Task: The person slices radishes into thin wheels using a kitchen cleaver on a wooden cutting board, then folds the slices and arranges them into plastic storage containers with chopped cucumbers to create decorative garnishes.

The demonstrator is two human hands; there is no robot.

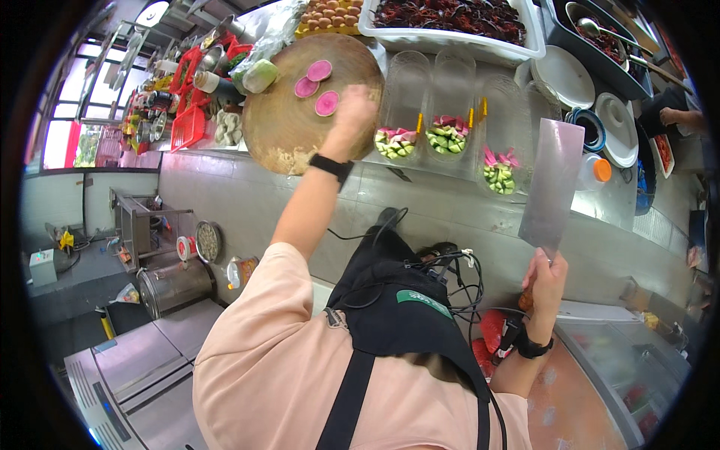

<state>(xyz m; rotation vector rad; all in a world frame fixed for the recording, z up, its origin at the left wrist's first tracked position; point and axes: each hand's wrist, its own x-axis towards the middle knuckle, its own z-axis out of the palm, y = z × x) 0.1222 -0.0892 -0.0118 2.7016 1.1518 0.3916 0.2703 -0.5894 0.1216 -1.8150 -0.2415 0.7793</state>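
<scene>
My right hand (547,281) grips the handle of a Chinese cleaver (554,183), its broad blade pointing up and away from my body. Over the right side of a round wooden chopping block (275,132) is my left hand (355,109), blurred, with its fingers hidden or curled; I cannot tell whether it holds anything. Left of it lie three round pink radish slices, one of them nearest the hand (327,104). A pale green vegetable piece (260,76) rests at the block's left edge. Right of the block, three long clear dishes (406,84) hold cut cucumber (447,140) and pink radish pieces.
Behind the dishes stands a white tub (450,42) of dark red crayfish, beside a tray of brown eggs (331,16). White plates (562,76) and an orange-capped jug (601,170) are at right. Red baskets (188,126) stand at left. Black cables (469,281) hang at my waist.
</scene>
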